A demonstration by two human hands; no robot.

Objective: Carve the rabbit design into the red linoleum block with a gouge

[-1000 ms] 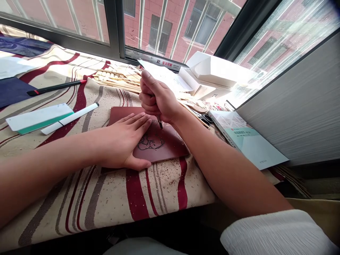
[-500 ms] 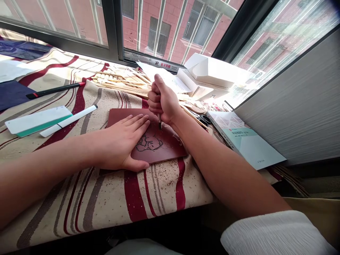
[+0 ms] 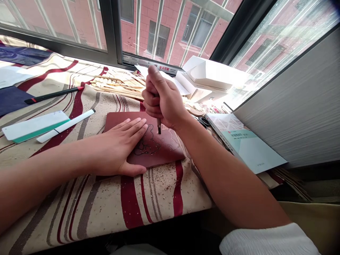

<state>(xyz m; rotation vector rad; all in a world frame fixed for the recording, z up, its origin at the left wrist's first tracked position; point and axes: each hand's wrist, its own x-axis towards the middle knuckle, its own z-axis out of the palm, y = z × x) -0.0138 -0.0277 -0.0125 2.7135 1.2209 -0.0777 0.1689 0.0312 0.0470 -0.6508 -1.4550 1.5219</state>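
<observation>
A dark red carving block lies flat on the striped cloth, with dark carved lines curling across its middle. My left hand rests palm down on the block's left part, fingers spread and holding nothing. My right hand is clenched in a fist around a small carving tool, mostly hidden by the fingers. The tool's metal tip points down and meets the block just right of my left fingertips.
Wood shavings speckle the red-striped cloth. A black-and-red pen and white strips lie left of the block. Thin wooden sticks, a white box, scissors and a book lie beyond and right, against the window.
The block and both hands sit slightly lower and further left in view. My right fist has risen and turned a little, with the tool tip still at the block.
</observation>
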